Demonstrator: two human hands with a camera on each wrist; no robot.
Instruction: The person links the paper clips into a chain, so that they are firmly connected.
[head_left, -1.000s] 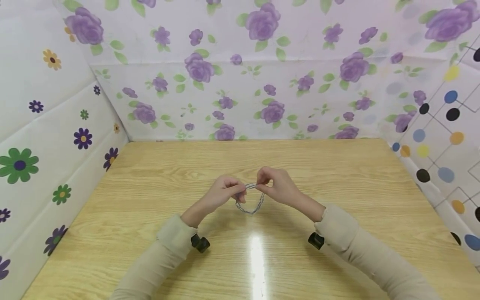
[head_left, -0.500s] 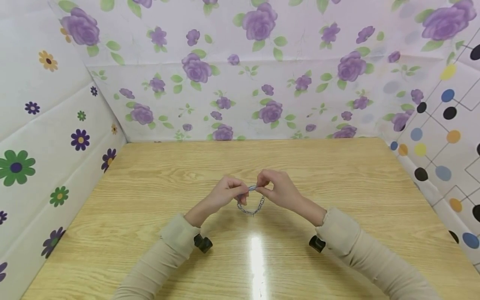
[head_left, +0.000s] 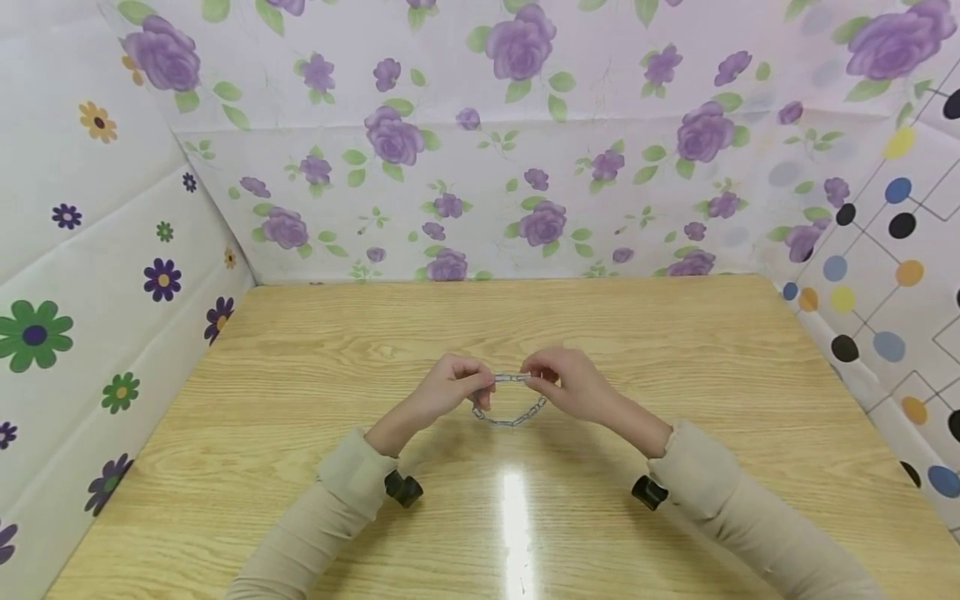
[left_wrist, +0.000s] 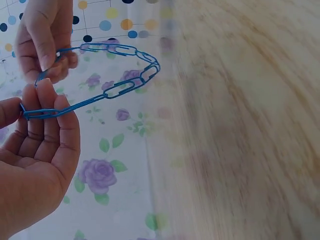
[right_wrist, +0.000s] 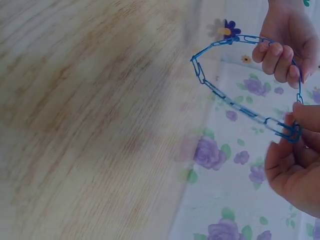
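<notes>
A chain of blue paper clips [head_left: 513, 423] hangs as a loop between both hands, above the table. In the left wrist view its linked clips [left_wrist: 120, 90] curve out from the fingers. My left hand [head_left: 453, 387] pinches the loop at its left side, with one clip lying across the fingers. At the right side, my right hand [head_left: 573, 383] pinches the chain between thumb and forefinger. The right wrist view shows several clips [right_wrist: 295, 132] bunched at that pinch. A short straight stretch of chain runs between the two hands; the rest sags below.
The wooden table [head_left: 360, 325] spreads under both hands. A flowered cloth [head_left: 450, 167] stands at the back, with patterned cloths at the left and right sides. Each wrist wears a small black camera [head_left: 403, 489].
My right hand has moved right, away from the left hand. The chain stretch between them is longer, and the loop is wider and shallower. The left hand has hardly moved.
</notes>
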